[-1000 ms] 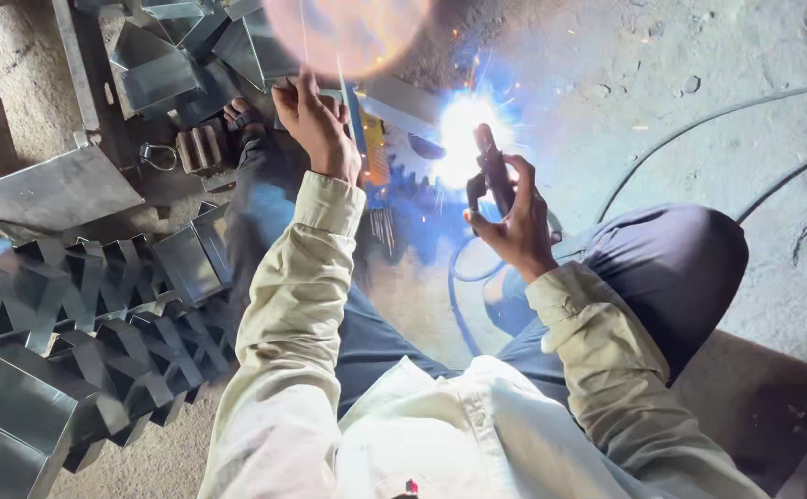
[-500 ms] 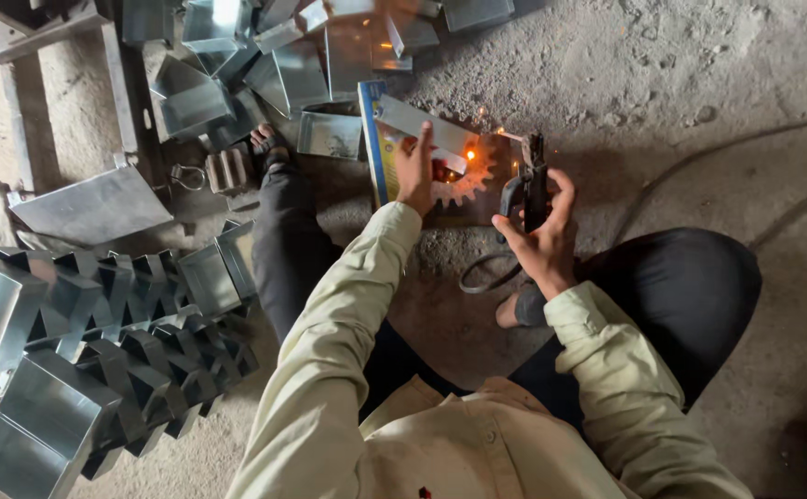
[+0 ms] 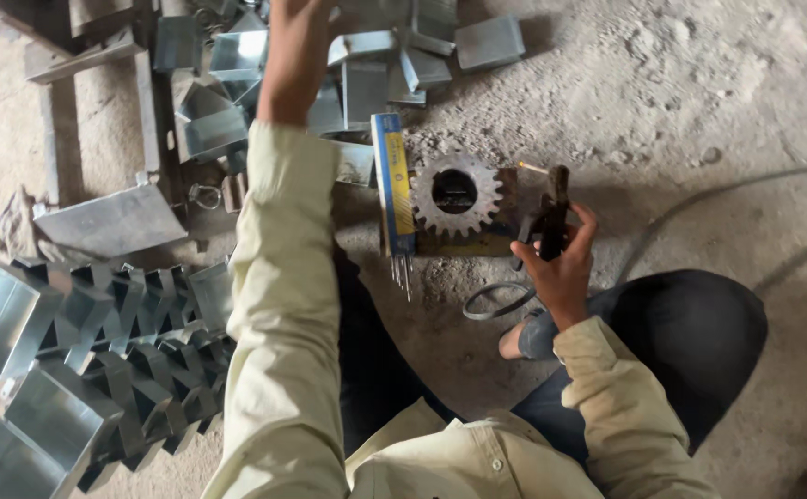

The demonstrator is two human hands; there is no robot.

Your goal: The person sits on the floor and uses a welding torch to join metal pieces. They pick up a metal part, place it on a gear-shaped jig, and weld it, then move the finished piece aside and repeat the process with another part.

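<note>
Your right hand [image 3: 561, 263] grips the dark welding electrode holder [image 3: 550, 214] beside the grey steel toothed gear [image 3: 457, 194] — left hand [image 3: 294, 46] raised, fingers out of view.

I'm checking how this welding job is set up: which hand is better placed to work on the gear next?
Probably the right hand. It grips the electrode holder, whose glowing rod tip sits just beside the gear. The left hand is stretched up over the sheet-metal pieces, farther from the gear.
</note>
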